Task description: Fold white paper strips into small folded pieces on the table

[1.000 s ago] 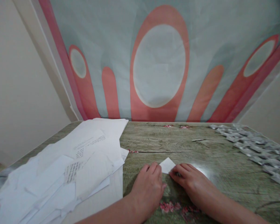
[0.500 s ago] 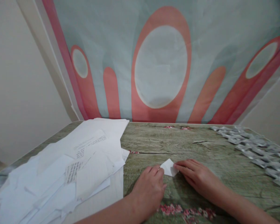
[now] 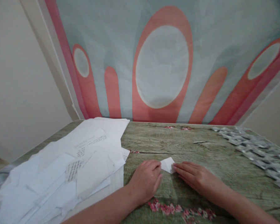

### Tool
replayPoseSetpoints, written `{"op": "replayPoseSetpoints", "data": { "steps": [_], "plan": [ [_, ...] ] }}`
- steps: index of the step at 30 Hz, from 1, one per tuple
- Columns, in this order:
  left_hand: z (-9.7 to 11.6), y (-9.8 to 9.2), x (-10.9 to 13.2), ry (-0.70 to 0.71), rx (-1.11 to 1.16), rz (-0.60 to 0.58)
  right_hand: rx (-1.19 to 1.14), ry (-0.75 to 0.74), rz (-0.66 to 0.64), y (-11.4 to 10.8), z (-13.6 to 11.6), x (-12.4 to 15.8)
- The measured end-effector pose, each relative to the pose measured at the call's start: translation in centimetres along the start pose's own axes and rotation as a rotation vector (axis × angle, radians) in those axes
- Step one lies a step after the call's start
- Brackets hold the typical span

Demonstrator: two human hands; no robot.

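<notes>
A small folded piece of white paper [image 3: 167, 165] lies between my hands at the middle of the table, with a crease showing on its upper face. My left hand [image 3: 146, 179] has its fingers curled together, and their tips pinch the paper's left corner. At the right corner my right hand [image 3: 198, 177] keeps its fingers together, with the fingertips closed on the edge. Both thumbs are partly hidden.
A loose heap of white paper sheets [image 3: 49, 177], some printed, covers the left of the wood-patterned table [image 3: 154, 137]. Rows of folded grey-white paper pieces [image 3: 254, 147] lie along the right side. Behind the table hangs a grey and red patterned sheet [image 3: 203, 46].
The paper has turned a little and shifted slightly away from me. My left hand has moved slightly up and left; the right hand stays at the right corner.
</notes>
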State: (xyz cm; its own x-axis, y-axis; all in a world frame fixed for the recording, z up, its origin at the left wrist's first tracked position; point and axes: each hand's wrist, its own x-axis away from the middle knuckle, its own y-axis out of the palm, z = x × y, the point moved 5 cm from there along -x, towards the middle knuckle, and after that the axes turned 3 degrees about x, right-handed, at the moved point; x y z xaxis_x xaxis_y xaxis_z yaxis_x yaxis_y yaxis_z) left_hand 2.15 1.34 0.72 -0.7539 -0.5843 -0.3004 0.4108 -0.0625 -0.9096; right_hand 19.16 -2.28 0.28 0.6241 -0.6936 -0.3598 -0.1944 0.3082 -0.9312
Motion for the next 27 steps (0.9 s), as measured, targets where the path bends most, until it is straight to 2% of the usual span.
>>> {"op": "replayPoseSetpoints", "data": {
  "steps": [12,16,27],
  "plan": [
    [1.2,0.2,-0.1,0.027,-0.03,-0.082,0.195,-0.097,0.065,-0.4,-2.0,-0.8],
    [1.1,0.3,-0.2,0.047,-0.043,-0.092,0.201,-0.096,0.115,-0.7,-2.0,-0.9],
    [0.9,0.7,-0.1,0.092,-0.071,-0.068,0.17,-0.007,0.093,0.3,-0.3,-0.5]
  ]
}}
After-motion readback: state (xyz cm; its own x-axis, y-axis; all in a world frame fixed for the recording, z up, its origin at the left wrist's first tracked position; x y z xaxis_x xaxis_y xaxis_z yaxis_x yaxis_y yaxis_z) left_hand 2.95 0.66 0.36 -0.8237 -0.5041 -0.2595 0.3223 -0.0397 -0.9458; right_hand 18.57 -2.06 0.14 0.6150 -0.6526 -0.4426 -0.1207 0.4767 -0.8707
